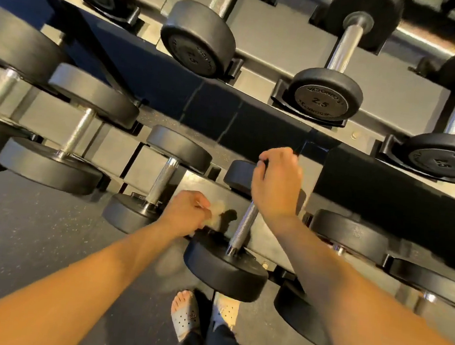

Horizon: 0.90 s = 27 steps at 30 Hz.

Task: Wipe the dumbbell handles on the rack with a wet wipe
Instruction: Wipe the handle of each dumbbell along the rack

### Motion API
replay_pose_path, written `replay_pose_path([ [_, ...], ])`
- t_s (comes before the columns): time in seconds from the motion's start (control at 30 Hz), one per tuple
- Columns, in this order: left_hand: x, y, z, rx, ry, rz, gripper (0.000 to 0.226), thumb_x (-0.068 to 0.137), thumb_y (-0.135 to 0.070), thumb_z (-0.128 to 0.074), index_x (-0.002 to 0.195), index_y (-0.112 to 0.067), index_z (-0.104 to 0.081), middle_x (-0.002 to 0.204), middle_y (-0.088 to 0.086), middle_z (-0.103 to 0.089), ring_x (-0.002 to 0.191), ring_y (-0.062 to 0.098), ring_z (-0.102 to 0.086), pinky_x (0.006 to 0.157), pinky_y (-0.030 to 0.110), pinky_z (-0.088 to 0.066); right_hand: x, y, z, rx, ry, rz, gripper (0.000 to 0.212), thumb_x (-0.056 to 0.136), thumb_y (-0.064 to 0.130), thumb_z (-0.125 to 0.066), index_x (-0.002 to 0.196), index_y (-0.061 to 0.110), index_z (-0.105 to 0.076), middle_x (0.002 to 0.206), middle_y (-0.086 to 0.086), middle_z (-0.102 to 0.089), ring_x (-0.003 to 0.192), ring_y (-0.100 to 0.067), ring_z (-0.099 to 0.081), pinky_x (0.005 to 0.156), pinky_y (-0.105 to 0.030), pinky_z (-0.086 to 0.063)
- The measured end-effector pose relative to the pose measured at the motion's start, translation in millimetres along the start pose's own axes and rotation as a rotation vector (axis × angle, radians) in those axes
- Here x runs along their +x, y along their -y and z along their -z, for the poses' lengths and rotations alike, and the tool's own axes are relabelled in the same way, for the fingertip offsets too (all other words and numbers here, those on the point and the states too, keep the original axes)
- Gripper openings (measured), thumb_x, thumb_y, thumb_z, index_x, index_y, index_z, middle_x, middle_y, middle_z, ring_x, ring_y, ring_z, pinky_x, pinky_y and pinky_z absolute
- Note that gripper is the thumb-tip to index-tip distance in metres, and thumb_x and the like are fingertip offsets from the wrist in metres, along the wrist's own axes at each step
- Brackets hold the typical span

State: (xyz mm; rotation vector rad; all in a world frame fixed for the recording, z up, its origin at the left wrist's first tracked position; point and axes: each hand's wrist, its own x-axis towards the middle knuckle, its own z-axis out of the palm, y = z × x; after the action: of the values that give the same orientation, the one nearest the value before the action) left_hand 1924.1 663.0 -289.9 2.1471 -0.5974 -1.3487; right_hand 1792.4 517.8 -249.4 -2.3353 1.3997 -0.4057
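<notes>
dumbbell (225, 268): lower rack (148, 163) tier; heavy, rigid, best left seated
handle (243, 228): knurled steel, grippy
right hand (274, 183): fingers curled round handle's far end
left hand (187, 213): fingers pinch wipe (217, 212); limp, blurred

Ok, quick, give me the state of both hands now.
Left hand: closed on a pale blurred wad, apparently the wet wipe.
Right hand: closed round the upper end of the dumbbell handle.

Dumbbell end cap (321, 99) reads "2.5" (brand lettering blurred).
</notes>
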Motion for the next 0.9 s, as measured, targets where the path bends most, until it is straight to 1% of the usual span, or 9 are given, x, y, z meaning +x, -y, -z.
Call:
replay_pose_path([
  [0.1, -12.8, -5.2, 21.2, -0.323, -0.098, 0.098, 0.006, 0.092, 0.003, -0.068, 0.092, -0.003, -0.067, 0.086, 0.017, -0.066, 0.053, 0.01, -0.062, 0.047, 0.02, -0.05, -35.5, 40.4, -10.9, 0.111, 0.15, 0.214, 0.017, 0.1, 0.028, -0.053, 0.111, 0.02, -0.064, 0.099, 0.002, -0.062, 0.09, -0.015, -0.059, 0.072, -0.03, -0.048],
  [0.37, -29.7, 15.0, 71.7, -0.691, -0.098, 0.338, 0.026, 0.104, -0.013, -0.05, 0.115, -0.001, -0.071, 0.105, 0.02, -0.077, 0.09, 0.027, -0.074, 0.076, 0.034, -0.062, -59.7, 83.9, -80.1, 0.578, 0.641, -0.084, 0.014, 0.092, 0.021, -0.068, 0.103, 0.014, -0.073, 0.094, -0.002, -0.071, 0.084, -0.017, -0.066, 0.071, -0.032, -0.052],
  [0.47, -30.7, 22.8, 87.4, -0.551, -0.129, 0.327, 0.032, 0.105, -0.016, -0.046, 0.101, 0.0, -0.074, 0.096, 0.023, -0.077, 0.086, 0.033, -0.073, 0.074, 0.037, -0.06, -56.5, 90.8, -98.4, 0.663, 0.752, -0.15, 0.008, 0.092, 0.014, -0.071, 0.098, 0.009, -0.072, 0.088, -0.008, -0.072, 0.081, -0.025, -0.07, 0.072, -0.041, -0.062],
  [0.53, -29.1, 29.6, 93.2, -0.473, -0.29, 0.261, 0.037, 0.106, -0.017, -0.048, 0.083, -0.003, -0.073, 0.081, 0.019, -0.075, 0.078, 0.035, -0.068, 0.07, 0.036, -0.057, -53.9, 86.9, -112.7, 0.756, 0.824, -0.308, 0.009, 0.092, 0.012, -0.073, 0.101, 0.01, -0.073, 0.089, -0.007, -0.073, 0.078, -0.022, -0.072, 0.069, -0.036, -0.062],
  [0.57, -27.4, 35.5, 96.3, -0.497, -0.414, 0.227, 0.039, 0.106, -0.017, -0.048, 0.078, -0.004, -0.071, 0.075, 0.015, -0.072, 0.076, 0.032, -0.066, 0.073, 0.037, -0.055, -53.0, 82.3, -119.6, 0.788, 0.816, -0.396, 0.002, 0.092, 0.011, -0.074, 0.093, 0.012, -0.074, 0.083, -0.005, -0.073, 0.072, -0.019, -0.069, 0.063, -0.031, -0.06],
  [0.63, -23.3, 52.3, 103.5, -0.491, -0.669, 0.198, 0.04, 0.107, -0.021, -0.048, 0.076, -0.007, -0.07, 0.075, 0.01, -0.07, 0.076, 0.022, -0.064, 0.077, 0.034, -0.053, -53.1, 72.6, -136.1, 0.797, 0.708, -0.556, 0.027, 0.089, 0.009, -0.075, 0.064, 0.02, -0.07, 0.063, 0.001, -0.066, 0.061, -0.016, -0.059, 0.054, -0.028, -0.049],
  [0.7, -15.6, 64.4, 107.3, -0.428, -0.787, 0.207, 0.036, 0.108, -0.028, -0.045, 0.083, -0.015, -0.066, 0.085, 0.005, -0.068, 0.081, 0.018, -0.06, 0.075, 0.032, -0.046, -53.1, 67.6, -154.9, 0.745, 0.615, -0.658, 0.031, 0.087, 0.009, -0.076, 0.059, 0.018, -0.068, 0.061, 0.002, -0.064, 0.065, -0.02, -0.058, 0.06, -0.032, -0.049],
  [0.8, 5.1, 73.4, 100.1, -0.358, -0.682, 0.239, 0.027, 0.11, -0.038, -0.037, 0.107, -0.022, -0.059, 0.098, -0.009, -0.058, 0.091, 0.012, -0.054, 0.087, 0.03, -0.035, -52.1, 83.0, -176.4, 0.759, 0.674, -0.728, 0.016, 0.088, 0.003, -0.074, 0.075, 0.011, -0.07, 0.076, -0.002, -0.067, 0.079, -0.021, -0.061, 0.077, -0.035, -0.054],
  [0.9, 26.5, 86.6, 87.6, -0.261, -0.607, 0.244, 0.025, 0.11, -0.042, -0.035, 0.107, -0.025, -0.053, 0.104, -0.007, -0.055, 0.1, 0.016, -0.05, 0.089, 0.031, -0.032, -46.5, 97.6, -192.6, 0.636, 0.768, -0.673, 0.008, 0.087, 0.004, -0.073, 0.094, 0.007, -0.076, 0.082, -0.004, -0.066, 0.082, -0.019, -0.06, 0.063, -0.023, -0.049],
])
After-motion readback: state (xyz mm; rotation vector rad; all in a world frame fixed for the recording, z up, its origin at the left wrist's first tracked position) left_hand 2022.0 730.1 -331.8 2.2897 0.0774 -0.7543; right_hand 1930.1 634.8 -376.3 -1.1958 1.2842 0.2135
